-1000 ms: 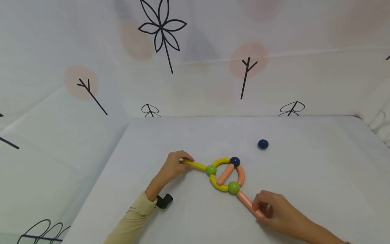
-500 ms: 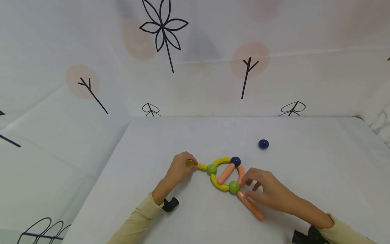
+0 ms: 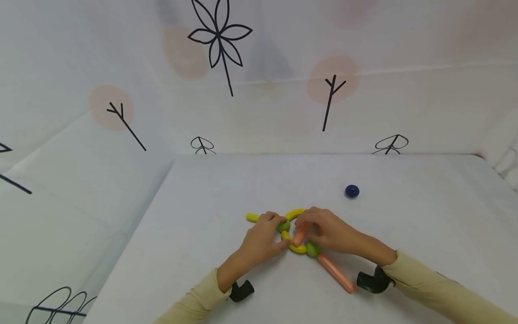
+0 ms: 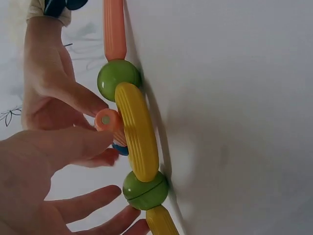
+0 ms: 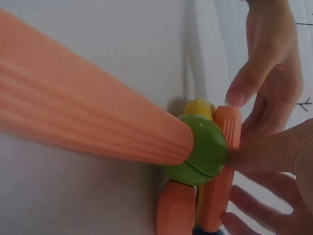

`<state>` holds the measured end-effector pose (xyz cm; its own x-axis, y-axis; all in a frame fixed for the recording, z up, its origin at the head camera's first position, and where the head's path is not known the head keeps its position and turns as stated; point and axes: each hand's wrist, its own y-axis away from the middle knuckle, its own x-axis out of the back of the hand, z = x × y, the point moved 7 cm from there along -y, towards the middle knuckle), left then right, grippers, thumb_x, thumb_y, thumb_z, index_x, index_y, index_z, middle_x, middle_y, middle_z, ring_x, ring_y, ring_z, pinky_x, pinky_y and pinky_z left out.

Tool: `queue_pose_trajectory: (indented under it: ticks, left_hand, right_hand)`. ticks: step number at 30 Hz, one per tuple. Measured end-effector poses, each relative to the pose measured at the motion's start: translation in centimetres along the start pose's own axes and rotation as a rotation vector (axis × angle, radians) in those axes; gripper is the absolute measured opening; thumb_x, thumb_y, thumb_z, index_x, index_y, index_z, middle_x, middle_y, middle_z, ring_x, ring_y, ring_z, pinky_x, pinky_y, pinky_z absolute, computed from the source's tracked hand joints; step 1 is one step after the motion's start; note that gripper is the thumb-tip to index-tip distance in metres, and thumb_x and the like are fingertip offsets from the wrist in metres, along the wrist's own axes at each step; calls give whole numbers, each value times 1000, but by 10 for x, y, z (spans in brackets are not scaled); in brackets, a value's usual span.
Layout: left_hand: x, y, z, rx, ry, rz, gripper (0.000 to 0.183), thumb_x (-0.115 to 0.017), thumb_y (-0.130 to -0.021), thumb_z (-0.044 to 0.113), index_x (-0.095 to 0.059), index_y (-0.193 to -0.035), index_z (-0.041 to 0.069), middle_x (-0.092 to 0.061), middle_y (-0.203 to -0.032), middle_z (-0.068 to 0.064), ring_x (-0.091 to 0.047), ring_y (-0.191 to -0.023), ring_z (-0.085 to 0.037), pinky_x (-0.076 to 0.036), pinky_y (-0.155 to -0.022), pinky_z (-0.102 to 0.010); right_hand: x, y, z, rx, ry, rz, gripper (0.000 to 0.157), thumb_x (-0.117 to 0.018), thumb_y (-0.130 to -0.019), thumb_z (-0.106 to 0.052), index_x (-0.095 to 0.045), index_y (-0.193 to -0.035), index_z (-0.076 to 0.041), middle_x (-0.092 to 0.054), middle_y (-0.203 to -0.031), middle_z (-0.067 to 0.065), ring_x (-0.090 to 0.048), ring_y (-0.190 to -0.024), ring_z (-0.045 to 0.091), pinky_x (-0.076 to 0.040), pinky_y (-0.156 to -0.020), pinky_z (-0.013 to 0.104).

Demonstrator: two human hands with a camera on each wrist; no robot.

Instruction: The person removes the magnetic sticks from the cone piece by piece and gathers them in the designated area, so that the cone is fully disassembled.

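Note:
Toy building rods and balls form a ring with two tails on the table. My right hand (image 3: 332,229) curls its fingers round the straight orange rod (image 3: 301,235) inside the ring, its thumb close to a green ball (image 3: 312,249). My left hand (image 3: 263,238) reaches over the ring's left side, fingers extended at the other green ball (image 3: 284,226) and thumb by the lower curved yellow rod (image 3: 298,249). The upper curved yellow rod (image 3: 294,213) partly shows. In the left wrist view, a dark blue ball (image 4: 120,149) peeks out behind. The right wrist view shows a curved orange rod (image 5: 176,208).
A straight orange rod (image 3: 336,273) extends from the ring toward the lower right, and a yellow rod (image 3: 252,218) to the left. A loose dark blue ball (image 3: 352,191) lies farther back on the white table (image 3: 425,216). Patterned cloth (image 3: 263,112) hangs behind.
My right hand has let go of the lower right orange rod and moved up-left onto the ring. My left hand has slid right from the yellow rod's end to the green ball.

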<state>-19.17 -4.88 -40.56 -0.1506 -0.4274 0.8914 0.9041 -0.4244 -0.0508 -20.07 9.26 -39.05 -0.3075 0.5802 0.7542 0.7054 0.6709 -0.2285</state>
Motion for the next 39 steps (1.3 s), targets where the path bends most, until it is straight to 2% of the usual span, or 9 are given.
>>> queue_pose_trajectory:
  ticks: [4, 9, 14, 18, 21, 28, 32, 39]
  left_hand:
    - [-2, 2, 9, -47, -31, -12, 62, -74, -81, 37, -54, -131, 6, -49, -127, -9, -49, -115, -22, -51, -83, -36]
    - [-5, 2, 10, -56, -22, -19, 71, -75, -78, 43, -51, -133, 5, -46, -129, -10, -48, -116, -23, -49, -88, -36]
    - [-9, -1, 7, -39, -1, -8, 78, -70, -77, 56, -51, -132, 4, -46, -128, -7, -46, -115, -20, -48, -87, -35]
    - [-11, -5, 8, -36, -35, 7, 78, -69, -77, 60, -54, -130, 5, -48, -125, -8, -45, -115, -21, -45, -90, -35]
    - [-14, -8, 12, -37, -84, 6, 75, -67, -78, 60, -54, -131, 8, -47, -127, -9, -43, -118, -23, -40, -96, -37]
    - [-23, -14, 31, -44, -163, -63, 80, -61, -80, 65, -49, -135, 9, -41, -140, -12, -32, -133, -25, -25, -107, -49]
    - [-30, -22, 37, -27, -205, -115, 89, -57, -77, 71, -45, -140, 10, -36, -146, -11, -27, -138, -24, -24, -109, -51]
    - [-38, -32, 40, -15, -238, -144, 89, -51, -77, 75, -41, -143, 16, -33, -148, -7, -26, -138, -21, -23, -110, -49]
  right_hand:
    - [-8, -5, 1, 27, 38, -59, 31, -70, -74, 3, -68, -100, -14, -63, -99, -12, -54, -97, 11, -45, -89, 40]
    - [-9, -8, -1, 74, 58, -74, 29, -71, -75, 3, -67, -95, -17, -62, -91, -14, -53, -91, 9, -43, -85, 39]
    - [0, -10, -3, 136, 24, -31, 33, -64, -76, 10, -66, -99, -14, -61, -96, -10, -53, -87, 9, -48, -77, 32]
    - [14, -12, -3, 175, -25, 30, 31, -63, -81, 11, -65, -103, -12, -61, -99, -8, -54, -84, 9, -50, -71, 29]
    - [26, -13, -1, 188, -29, 92, 30, -68, -82, 7, -63, -106, -10, -61, -98, -6, -57, -84, 8, -52, -70, 29]
    - [49, -13, 8, 167, 13, 197, 46, -70, -80, 6, -55, -121, -8, -61, -93, -3, -58, -85, 9, -54, -68, 29]
    - [60, -11, 16, 144, 42, 232, 55, -72, -76, 10, -53, -125, -7, -59, -93, -4, -58, -86, 11, -54, -67, 29]
    - [76, -4, 35, 74, 61, 264, 39, -69, -78, 11, -60, -113, -5, -63, -106, 5, -64, -88, 19, -55, -70, 28]
